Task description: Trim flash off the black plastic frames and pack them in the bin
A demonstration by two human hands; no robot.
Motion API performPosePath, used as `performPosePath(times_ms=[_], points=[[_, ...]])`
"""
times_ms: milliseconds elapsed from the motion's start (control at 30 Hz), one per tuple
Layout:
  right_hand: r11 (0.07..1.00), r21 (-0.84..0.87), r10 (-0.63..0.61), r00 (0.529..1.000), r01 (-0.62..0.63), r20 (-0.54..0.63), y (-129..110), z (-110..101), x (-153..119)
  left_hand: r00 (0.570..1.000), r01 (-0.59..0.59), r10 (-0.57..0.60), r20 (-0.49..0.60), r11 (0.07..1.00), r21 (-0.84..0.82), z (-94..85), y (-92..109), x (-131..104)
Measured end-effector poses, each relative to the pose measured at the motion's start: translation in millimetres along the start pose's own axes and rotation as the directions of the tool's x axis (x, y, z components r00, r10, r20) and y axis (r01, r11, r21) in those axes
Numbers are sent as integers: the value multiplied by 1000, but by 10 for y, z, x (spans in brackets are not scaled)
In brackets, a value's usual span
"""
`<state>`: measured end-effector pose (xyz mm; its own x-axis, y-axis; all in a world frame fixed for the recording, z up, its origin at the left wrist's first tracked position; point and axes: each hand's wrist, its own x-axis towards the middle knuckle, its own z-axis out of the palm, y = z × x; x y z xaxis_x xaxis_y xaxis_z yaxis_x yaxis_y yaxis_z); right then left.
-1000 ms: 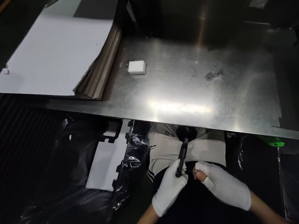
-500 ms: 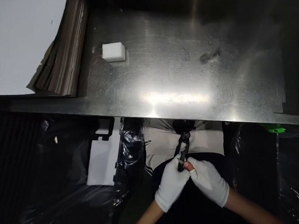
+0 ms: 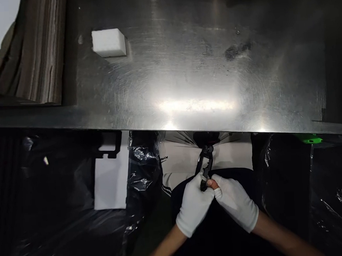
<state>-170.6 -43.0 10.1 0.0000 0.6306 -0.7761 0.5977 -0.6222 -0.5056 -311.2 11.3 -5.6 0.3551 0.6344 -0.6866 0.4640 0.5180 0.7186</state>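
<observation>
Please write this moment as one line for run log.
left hand: holds black part | right hand: bare fingertip at its lower end | metal table: white block on top

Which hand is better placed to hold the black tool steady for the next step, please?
Probably the left hand: it grips the lower part of the black tool. The right hand meets that end from the side, with a bare fingertip beside it.
</observation>
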Motion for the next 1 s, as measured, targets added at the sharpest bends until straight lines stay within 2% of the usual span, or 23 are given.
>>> performPosePath(times_ms=[167,267,367,433,467,500,567,633,700,767,833,1000], points=[[999,50,6,1000,-5,-29,-11,28,8,999,37,-37,-36,999,1,49,14,-12],[994,91,-60,997,65,-55,31,-61,-44,999,48,-48,-3,999,-16,-40,34,-9],[977,167,-122,990,133,-75,134,-250,-152,978,49,-14,206,985,-165,-295,60,10],[962,235,-121,990,136,-77,216,-356,-226,929,75,24,369,965,-251,-473,63,24],[955,262,-125,990,139,-71,251,-384,-256,910,74,31,414,969,-236,-534,57,28],[950,275,-138,989,149,-59,278,-392,-279,909,42,31,416,985,-166,-566,46,30],[956,239,-164,986,168,-35,300,-352,-304,948,-76,31,318,989,130,-543,14,24],[979,128,-159,987,161,-25,280,-271,-307,982,-136,51,183,862,489,-439,-22,1],[991,-17,-131,991,131,-23,235,-192,-298,991,-130,69,115,710,692,-322,-51,-33],[983,-148,-113,993,110,-13,190,-140,-284,992,-129,87,95,626,769,-240,-68,-67],[965,-242,-106,994,101,-7,161,-112,-269,990,-128,125,67,582,803,-199,-72,-90],[922,-372,-117,993,110,4,140,-94,-236,982,-140,182,45,555,820,-175,-57,-106]])
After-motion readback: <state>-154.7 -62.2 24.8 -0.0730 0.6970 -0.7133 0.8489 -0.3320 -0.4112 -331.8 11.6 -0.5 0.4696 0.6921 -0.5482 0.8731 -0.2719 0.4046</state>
